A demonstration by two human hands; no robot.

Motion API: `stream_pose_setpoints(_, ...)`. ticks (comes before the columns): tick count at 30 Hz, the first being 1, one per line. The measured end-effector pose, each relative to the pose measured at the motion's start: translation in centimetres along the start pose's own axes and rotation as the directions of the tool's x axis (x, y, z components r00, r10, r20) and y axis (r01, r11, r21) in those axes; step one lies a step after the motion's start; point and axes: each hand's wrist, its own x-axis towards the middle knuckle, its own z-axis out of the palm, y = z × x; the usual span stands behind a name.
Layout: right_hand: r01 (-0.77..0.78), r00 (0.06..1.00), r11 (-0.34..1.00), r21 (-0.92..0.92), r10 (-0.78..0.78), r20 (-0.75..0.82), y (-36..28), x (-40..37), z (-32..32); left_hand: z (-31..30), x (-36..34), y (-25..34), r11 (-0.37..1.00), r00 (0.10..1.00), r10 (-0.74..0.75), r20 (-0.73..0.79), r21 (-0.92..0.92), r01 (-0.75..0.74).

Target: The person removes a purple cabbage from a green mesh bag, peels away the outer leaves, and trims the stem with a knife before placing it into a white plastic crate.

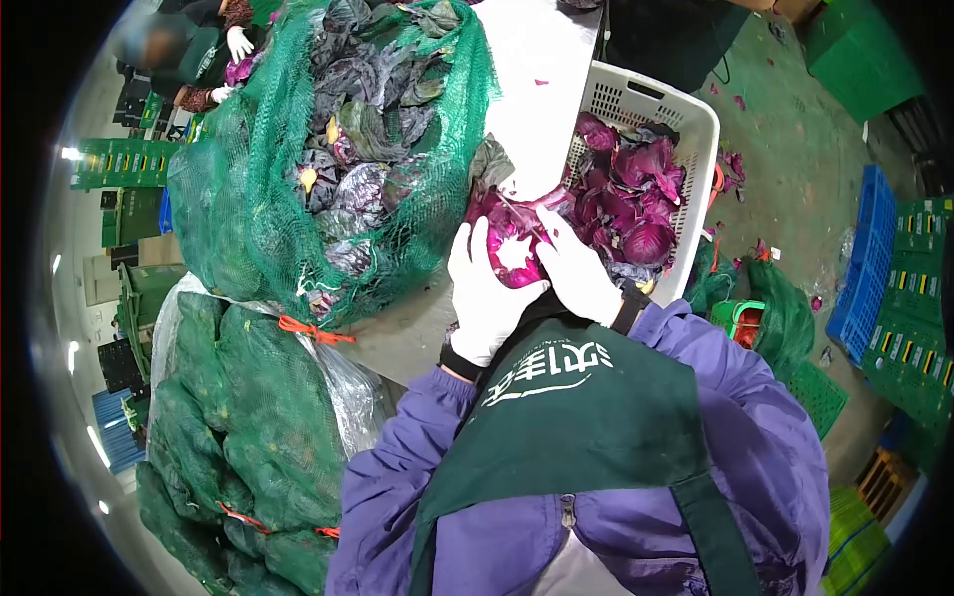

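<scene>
A red cabbage [514,260], with a pale patch on its upper side, is between my two hands at the near end of the white work surface. My left hand [487,298], in a white glove, curls round its left side. My right hand [581,273], also in a white glove, is against its right side, its fingertips at a loose purple leaf edge. A dark outer leaf [490,162] lies just beyond the cabbage. To the right, a white plastic crate [708,149] holds purple cabbages and leaves. Whether a tool is under my fingers is hidden.
A green net sack [266,139] of dark cabbage leaves stands open at the left. Full net sacks [268,387] tied with orange string lie nearer. A co-worker's gloved hand [239,44] is at the upper left. Blue pallets [861,263] and green crates [909,298] stand right.
</scene>
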Motion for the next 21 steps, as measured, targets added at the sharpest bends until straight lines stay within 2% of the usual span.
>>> stream_pose_setpoints(2, 0.117, 0.992, 0.983, -0.139, -0.11, 0.057, 0.0, -0.1, 0.0, -0.1, -0.4, 0.5, 0.988, 0.997, -0.078, 0.022, 0.135, 0.074)
stream_pose_setpoints(3, 0.115, 0.992, 0.983, -0.141, -0.107, 0.064, -0.2, -0.1, -0.2, 0.0, -0.2, 0.4, 0.989, 0.998, -0.066, 0.018, 0.135, 0.063)
stream_pose_setpoints(4, 0.158, 0.984, 0.944, -0.288, -0.126, 0.127, -0.5, 0.0, -0.5, 0.1, 0.0, 0.5, 0.989, 0.997, -0.074, 0.02, 0.134, 0.071)
stream_pose_setpoints(6, 0.263, 0.957, 0.791, -0.553, -0.14, 0.255, -1.5, 0.4, -1.3, 0.6, 0.8, 0.9, 0.965, 0.998, -0.053, 0.037, 0.259, 0.042)
stream_pose_setpoints(7, 0.288, 0.956, 0.72, -0.632, -0.185, 0.226, -1.8, 0.2, -1.2, 1.5, 0.9, 0.5, 0.963, 1.0, -0.022, 0.019, 0.268, 0.016)
stream_pose_setpoints(8, 0.286, 0.957, 0.717, -0.636, -0.181, 0.226, -1.7, 0.3, -1.3, 2.2, 1.0, 0.3, 0.965, 1.0, -0.022, 0.02, 0.261, 0.016)
stream_pose_setpoints(10, 0.262, 0.964, 0.716, -0.647, -0.223, 0.144, -1.2, 0.4, -1.3, 3.4, 1.3, 0.1, 0.994, 0.993, 0.043, -0.114, 0.105, -0.032)
stream_pose_setpoints(12, 0.231, 0.972, 0.745, -0.626, -0.208, 0.11, -1.7, 0.7, -1.4, 3.4, 1.8, 0.8, 0.993, 0.991, 0.065, -0.116, 0.108, -0.053)
stream_pose_setpoints(14, 0.1, 0.994, 0.832, -0.546, -0.065, 0.083, -2.5, 1.0, -1.6, 3.2, 1.9, 1.4, 0.982, 0.997, 0.024, -0.076, 0.191, -0.009)
stream_pose_setpoints(15, 0.099, 0.994, 0.83, -0.548, -0.063, 0.084, -2.3, 1.2, -1.5, 3.3, 2.1, 1.4, 0.982, 0.997, 0.022, -0.076, 0.188, -0.008)
stream_pose_setpoints(17, -0.097, 0.991, 0.901, -0.424, 0.127, 0.042, -1.5, 1.5, -1.2, 3.5, 2.6, 1.6, 0.974, 1.0, 0.007, -0.031, 0.225, 0.0)
stream_pose_setpoints(18, -0.099, 0.991, 0.898, -0.429, 0.128, 0.04, -1.1, 1.6, -1.2, 3.4, 2.9, 1.8, 0.976, 0.999, 0.008, -0.031, 0.219, -0.001)
stream_pose_setpoints(20, -0.019, 1.0, 0.94, -0.341, 0.019, -0.003, -0.7, 1.8, -1.5, 3.4, 3.4, 2.3, 0.953, 0.992, -0.06, 0.109, 0.303, 0.024)
stream_pose_setpoints(21, -0.036, 0.999, 0.959, -0.282, 0.03, -0.027, -1.0, 2.1, -1.9, 3.6, 3.7, 2.5, 0.933, 0.989, -0.084, 0.118, 0.358, 0.036)
